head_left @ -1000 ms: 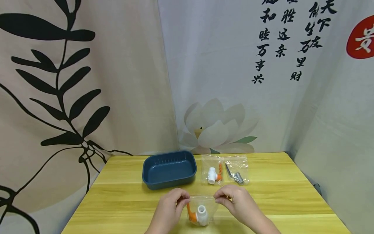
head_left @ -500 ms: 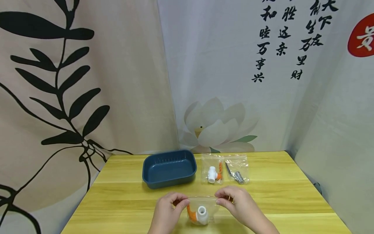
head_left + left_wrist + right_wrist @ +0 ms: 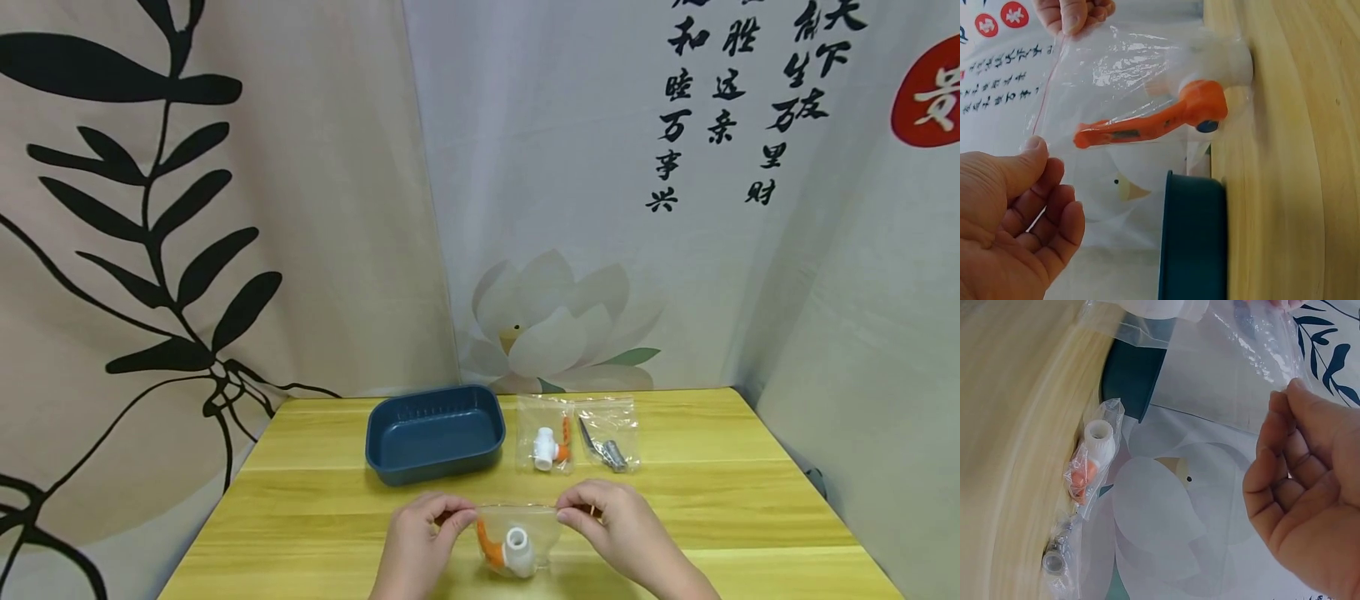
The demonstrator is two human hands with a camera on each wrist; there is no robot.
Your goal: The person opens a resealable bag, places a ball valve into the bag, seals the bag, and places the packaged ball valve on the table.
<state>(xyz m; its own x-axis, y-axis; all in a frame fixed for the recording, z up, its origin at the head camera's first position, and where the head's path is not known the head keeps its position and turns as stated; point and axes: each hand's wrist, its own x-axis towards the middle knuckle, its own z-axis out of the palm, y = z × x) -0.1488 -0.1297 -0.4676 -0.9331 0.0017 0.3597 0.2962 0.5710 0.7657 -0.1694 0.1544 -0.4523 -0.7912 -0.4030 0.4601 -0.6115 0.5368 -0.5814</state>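
A clear zip-top plastic bag [image 3: 537, 523] is stretched upright between the two hands, just above or on the table's near part. Inside it lies a white plastic valve [image 3: 519, 552] with a long orange lever handle [image 3: 1141, 127]. The left hand [image 3: 422, 533] pinches the bag's top left corner between thumb and index finger. At the opposite top corner, the right hand [image 3: 617, 531] pinches the bag in the same way. A red zip line [image 3: 1049, 87] runs along the bag's mouth in the left wrist view. Whether the zip is sealed is hard to see.
A dark blue plastic tray [image 3: 435, 471] stands at the back of the wooden table [image 3: 300, 517]. Right of it lie a bag with another white and orange valve [image 3: 546, 448] and a bag with grey metal parts [image 3: 611, 454]. A printed curtain [image 3: 360, 208] hangs behind.
The left hand has shifted slightly left and down, and the right hand slightly right, so the bag's top edge is spread a little wider. Both hands keep their pinch.
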